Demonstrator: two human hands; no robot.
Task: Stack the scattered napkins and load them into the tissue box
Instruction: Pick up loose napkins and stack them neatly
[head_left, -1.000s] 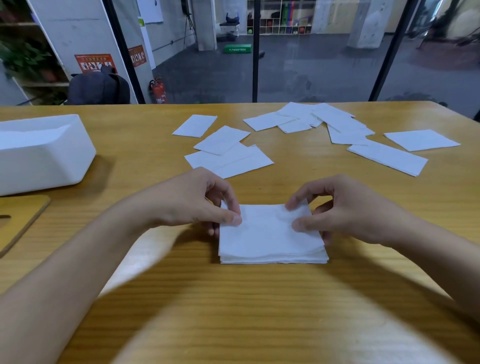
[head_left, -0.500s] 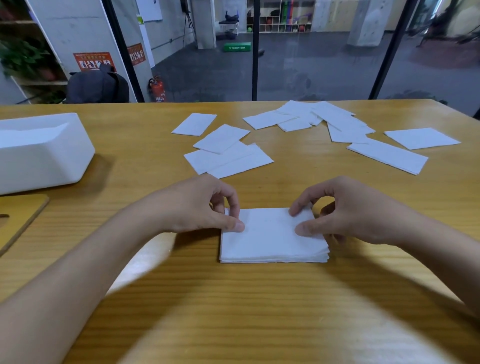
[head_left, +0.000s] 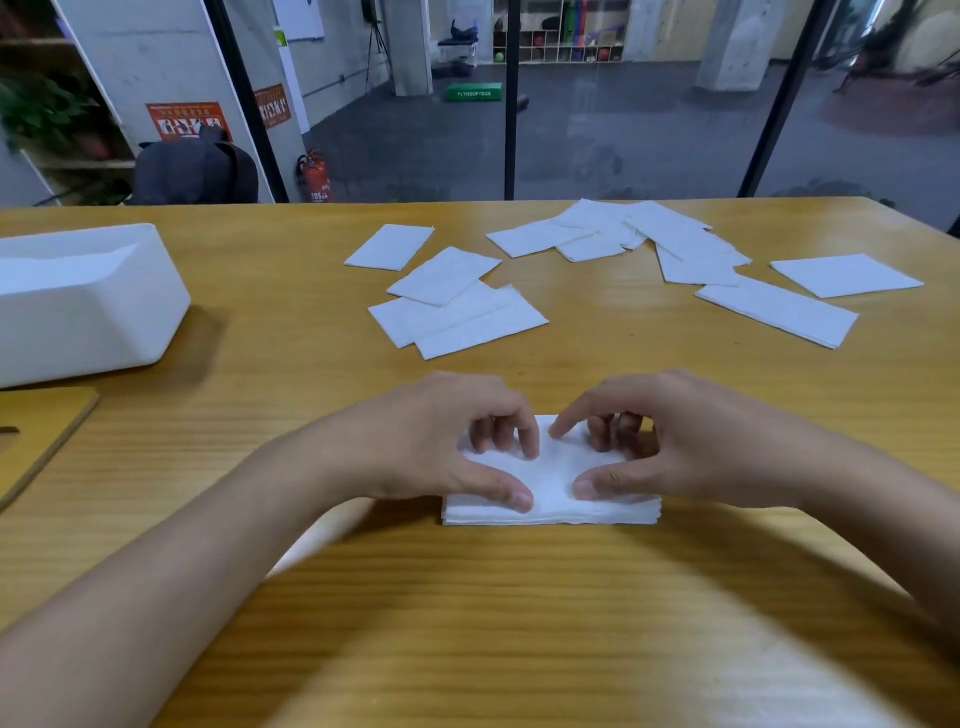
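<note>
A partial stack of napkins (head_left: 550, 512) is recorded on the table (head_left: 519, 623), directly before the person; its near edge is seen roughly squared. The left hand (head_left: 436, 436) is set on the stack's left half and the right hand (head_left: 691, 441) on its right half. In each, the thumb is laid on the near part of the top sheet and the curled fingers are brought down on the far part, so the pile is judged to be pinched from both sides; whether the lower sheets are enclosed cannot be told.

Loose napkins are noted farther back: a near group (head_left: 457, 312) just beyond the hands, a single sheet (head_left: 389, 248) behind it, an overlapping far cluster (head_left: 649, 234), a long sheet (head_left: 774, 312) and a separate sheet (head_left: 844, 275) at the right.

The tissue box (head_left: 78, 312) is placed at the left edge, well apart from the stack; its contents cannot be made out. A wooden board (head_left: 36, 441) lies just beside it.

Stacking is judged partly done; much gathering is left; loading is judged not yet begun.
</note>
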